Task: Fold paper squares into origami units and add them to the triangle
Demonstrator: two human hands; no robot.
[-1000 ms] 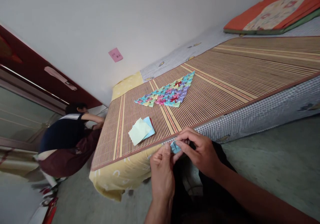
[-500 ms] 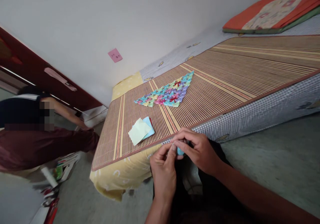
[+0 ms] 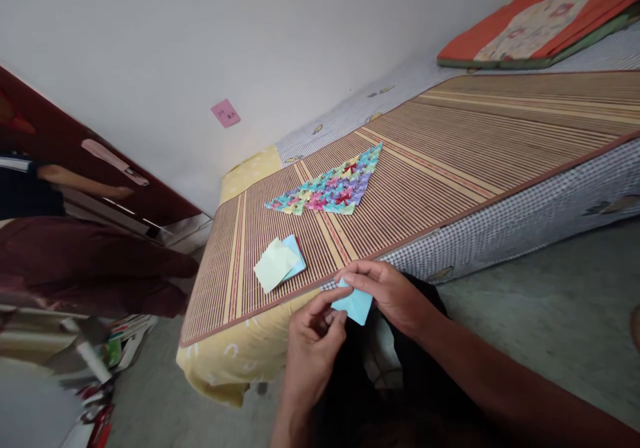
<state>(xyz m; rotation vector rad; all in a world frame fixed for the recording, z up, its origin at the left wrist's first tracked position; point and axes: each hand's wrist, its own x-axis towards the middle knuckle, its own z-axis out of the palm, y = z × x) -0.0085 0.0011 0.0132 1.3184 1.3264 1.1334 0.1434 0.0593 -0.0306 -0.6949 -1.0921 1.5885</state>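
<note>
Between my hands, in front of the bed edge, is a light blue piece of paper point(image 3: 357, 308) with crease lines. My right hand point(image 3: 395, 295) pinches its upper edge between thumb and fingers. At its left side my left hand point(image 3: 315, 338) has thumb and index finger closed on the paper's edge. A small stack of square paper sheets point(image 3: 273, 266), pale green over blue, lies on the striped mat to the left. Farther back rests a multicoloured piece made of many folded paper units point(image 3: 330, 188), roughly triangular.
The striped mat point(image 3: 425, 141) covers the bed, whose checked sheet and yellow cloth point(image 3: 245, 358) hang over the side. A folded orange quilt point(image 3: 480, 31) lies at the far right. Another person point(image 3: 60, 241) stands at the left by a dark red door point(image 3: 60, 121).
The blue paper, mostly hidden in my fingers before, now shows as a flat surface between my hands. My left hand has shifted slightly left. The other person has straightened up.
</note>
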